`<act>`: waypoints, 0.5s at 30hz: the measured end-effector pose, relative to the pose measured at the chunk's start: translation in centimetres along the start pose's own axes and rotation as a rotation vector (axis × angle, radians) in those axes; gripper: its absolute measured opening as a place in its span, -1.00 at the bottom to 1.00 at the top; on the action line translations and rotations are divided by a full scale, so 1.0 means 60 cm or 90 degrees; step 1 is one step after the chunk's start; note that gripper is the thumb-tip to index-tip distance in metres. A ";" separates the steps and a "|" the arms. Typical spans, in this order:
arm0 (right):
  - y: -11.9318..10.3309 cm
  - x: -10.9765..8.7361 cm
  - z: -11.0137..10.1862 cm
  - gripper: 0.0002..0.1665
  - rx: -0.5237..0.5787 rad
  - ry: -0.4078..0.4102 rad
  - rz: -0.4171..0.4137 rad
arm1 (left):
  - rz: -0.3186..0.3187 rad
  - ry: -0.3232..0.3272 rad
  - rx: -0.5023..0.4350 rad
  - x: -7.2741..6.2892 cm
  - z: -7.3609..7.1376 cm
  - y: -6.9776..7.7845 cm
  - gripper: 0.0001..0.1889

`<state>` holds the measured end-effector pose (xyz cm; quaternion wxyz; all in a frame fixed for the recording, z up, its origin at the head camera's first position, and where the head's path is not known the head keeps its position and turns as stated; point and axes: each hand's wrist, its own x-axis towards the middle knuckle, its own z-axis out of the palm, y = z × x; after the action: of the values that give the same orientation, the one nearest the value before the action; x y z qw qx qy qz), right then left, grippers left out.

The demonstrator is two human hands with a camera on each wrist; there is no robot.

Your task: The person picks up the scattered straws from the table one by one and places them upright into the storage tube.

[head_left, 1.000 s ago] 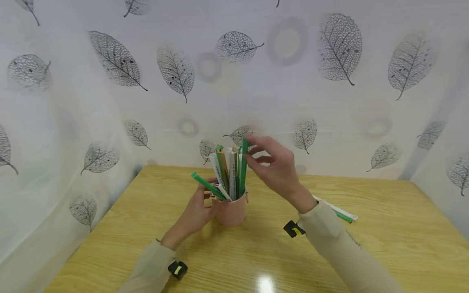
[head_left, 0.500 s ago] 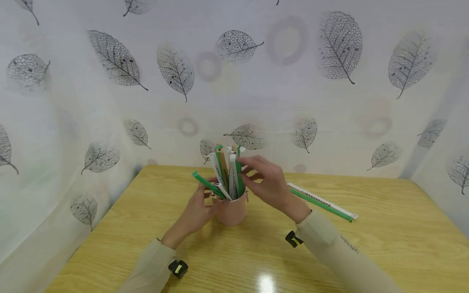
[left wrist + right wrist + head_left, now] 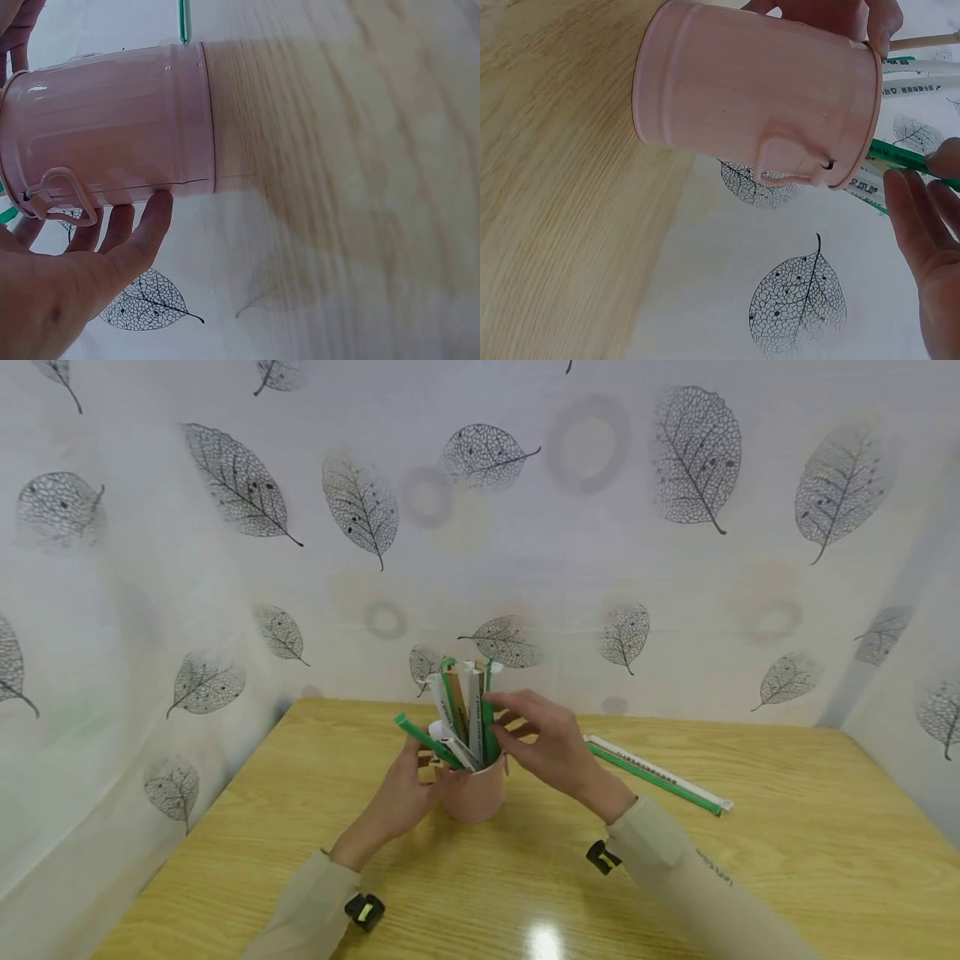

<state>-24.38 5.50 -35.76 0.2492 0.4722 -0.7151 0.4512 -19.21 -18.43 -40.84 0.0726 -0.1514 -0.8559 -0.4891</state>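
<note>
A pink metal bucket (image 3: 474, 799) with small side handles stands upright on the table, filled with several slim printed sticks that look like wrapped straws, white, green and brown. My left hand (image 3: 401, 793) grips the bucket at its left side; in the left wrist view its fingers lie along the bucket wall (image 3: 112, 127). With thumb and fingertips, my right hand (image 3: 551, 739) pinches a green wrapped straw (image 3: 900, 156) whose lower end is inside the rim. Another green straw (image 3: 423, 742) leans out to the left over the rim, beside short white ones.
To the right, a white wrapped straw (image 3: 660, 771) and a green one (image 3: 652, 778) lie side by side on the wooden table (image 3: 787, 852). A leaf-patterned curtain (image 3: 570, 560) hangs behind and at the sides.
My right hand has come down with the green straw, which now sits lower in the bucket. A white straw end has tipped left near the rim. My left hand has stayed put.
</note>
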 end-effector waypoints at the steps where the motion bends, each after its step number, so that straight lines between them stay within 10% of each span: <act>1: 0.001 -0.001 -0.002 -0.41 0.001 -0.001 0.001 | -0.008 -0.002 0.001 -0.001 0.000 0.000 -0.26; 15: 0.044 -0.012 -0.068 -0.74 -0.176 -0.006 0.129 | 0.051 0.006 -0.002 0.002 0.001 -0.001 -0.35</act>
<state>-26.72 9.82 -35.51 0.2617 0.3613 -0.8152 0.3693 -19.36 -18.41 -40.88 0.0961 -0.1835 -0.8481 -0.4877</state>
